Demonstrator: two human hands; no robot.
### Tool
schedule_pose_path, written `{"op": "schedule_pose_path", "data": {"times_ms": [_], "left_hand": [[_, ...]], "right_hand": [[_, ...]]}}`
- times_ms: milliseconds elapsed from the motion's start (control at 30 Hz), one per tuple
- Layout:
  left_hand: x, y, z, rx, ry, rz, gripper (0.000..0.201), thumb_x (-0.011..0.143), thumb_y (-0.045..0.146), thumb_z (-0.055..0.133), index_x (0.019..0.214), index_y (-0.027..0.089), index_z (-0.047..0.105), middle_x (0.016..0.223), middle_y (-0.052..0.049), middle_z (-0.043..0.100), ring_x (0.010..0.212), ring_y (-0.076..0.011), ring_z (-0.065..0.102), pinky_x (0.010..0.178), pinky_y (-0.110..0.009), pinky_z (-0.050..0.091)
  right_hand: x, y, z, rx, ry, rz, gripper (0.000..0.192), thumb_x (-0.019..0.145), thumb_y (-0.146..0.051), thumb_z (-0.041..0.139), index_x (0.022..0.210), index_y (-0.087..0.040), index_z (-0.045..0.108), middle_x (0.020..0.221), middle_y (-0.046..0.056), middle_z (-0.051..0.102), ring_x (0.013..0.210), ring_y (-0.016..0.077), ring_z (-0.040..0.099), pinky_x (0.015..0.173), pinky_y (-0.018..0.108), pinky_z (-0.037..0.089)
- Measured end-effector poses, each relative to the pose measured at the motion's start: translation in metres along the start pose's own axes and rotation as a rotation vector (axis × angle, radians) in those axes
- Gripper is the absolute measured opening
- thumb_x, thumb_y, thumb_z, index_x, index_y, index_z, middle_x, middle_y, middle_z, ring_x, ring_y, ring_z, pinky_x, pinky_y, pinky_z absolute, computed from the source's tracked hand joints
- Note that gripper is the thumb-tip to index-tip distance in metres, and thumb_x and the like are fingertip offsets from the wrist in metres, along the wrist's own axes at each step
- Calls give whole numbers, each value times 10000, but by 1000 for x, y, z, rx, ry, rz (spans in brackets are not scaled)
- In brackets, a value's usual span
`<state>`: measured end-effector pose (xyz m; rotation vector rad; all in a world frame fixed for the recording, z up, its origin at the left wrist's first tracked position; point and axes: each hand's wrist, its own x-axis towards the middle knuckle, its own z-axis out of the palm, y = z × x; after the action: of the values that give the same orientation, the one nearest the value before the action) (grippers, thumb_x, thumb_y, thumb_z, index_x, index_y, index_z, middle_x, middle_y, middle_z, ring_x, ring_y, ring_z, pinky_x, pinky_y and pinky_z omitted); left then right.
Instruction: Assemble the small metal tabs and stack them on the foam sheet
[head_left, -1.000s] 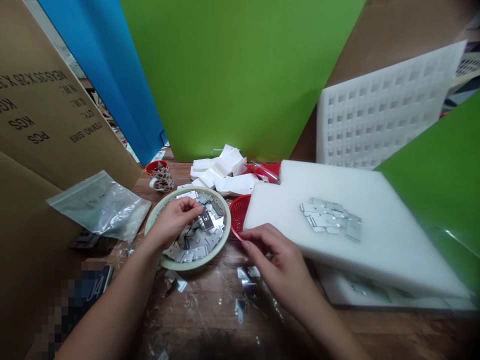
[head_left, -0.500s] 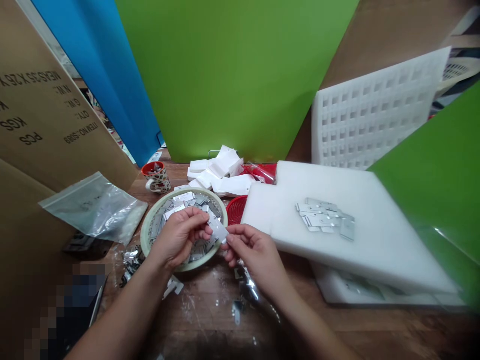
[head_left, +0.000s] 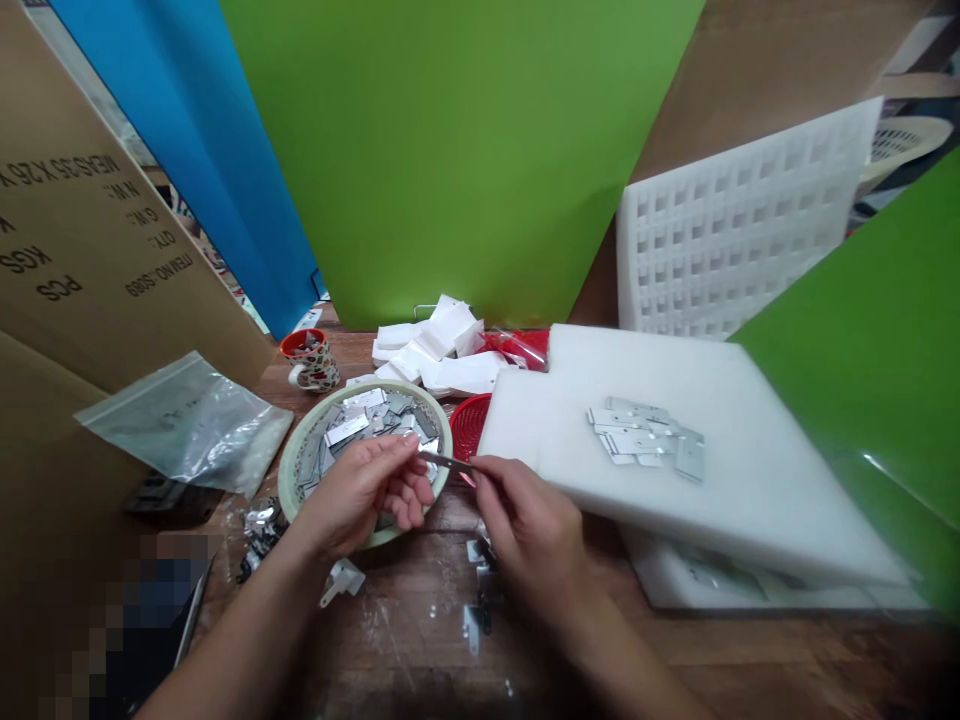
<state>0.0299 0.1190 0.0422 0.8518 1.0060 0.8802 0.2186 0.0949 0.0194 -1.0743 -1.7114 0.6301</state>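
Two hands meet over the near rim of a round cream-coloured bowl (head_left: 296, 462) heaped with small flat silver metal plates (head_left: 360, 420), and between them they share one thin silver metal plate (head_left: 444, 461), seen almost edge-on. The left hand (head_left: 360, 492) has its thumb and forefinger closed on the plate's left end, the other fingers curled loosely beneath; the right hand (head_left: 529, 525) pinches the right end between its fingertips, so both are clamped on the same piece. That plate hangs in the air just above the bowl's right edge, close to a red round plastic strainer (head_left: 466, 425) behind it. My judgement is that the thin, slick plate could slip from so narrow a pinch and fall back among the bowl's identical pieces or onto the scratched brown wooden surface (head_left: 420, 620), where loose metal scraps (head_left: 480, 585) already lie; its edges may also nick a fingertip if squeezed hard. To the right, a thick white foam slab (head_left: 750, 500) carries a small group of finished-looking silver plates (head_left: 645, 435), well apart from both hands. Behind it leans a white gridded foam sheet (head_left: 735, 230). Farther back sit folded white foam pieces (head_left: 442, 345), a red-rimmed patterned mug (head_left: 311, 360), a clear plastic zip bag (head_left: 187, 420) against a brown cardboard box (head_left: 90, 250), and green and blue boards (head_left: 450, 150) standing upright.
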Motion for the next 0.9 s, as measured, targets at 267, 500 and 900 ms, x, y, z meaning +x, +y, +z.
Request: {"op": "schedule_pose_path", "data": {"times_ms": [267, 500, 900], "left_hand": [[-6, -3, 7, 62, -58, -7, 224, 805, 317, 679, 721, 141, 569, 601, -44, 685, 426, -95, 597, 401, -152, 441], [-7, -7, 9, 252, -78, 55, 260, 834, 375, 640, 740, 140, 578, 625, -50, 689, 448, -103, 600, 453, -188, 466], [-9, -9, 12, 188, -92, -4, 244, 817, 371, 658, 740, 147, 597, 628, -66, 693, 511, -123, 625, 495, -191, 479]], "right_hand": [[-10, 4, -11, -78, 54, -190, 303, 867, -56, 533, 1117, -210, 611, 1041, 75, 690, 949, 182, 662, 838, 321, 561], [2, -8, -9, 547, 10, 491, 207, 824, -303, 658, 997, -191, 635, 770, -1, 650, 611, 97, 611, 558, 206, 525], [3, -12, -21, 630, -47, 596, 245, 759, -275, 699, 983, -181, 668, 732, -1, 651, 584, 98, 597, 556, 232, 520]]}}
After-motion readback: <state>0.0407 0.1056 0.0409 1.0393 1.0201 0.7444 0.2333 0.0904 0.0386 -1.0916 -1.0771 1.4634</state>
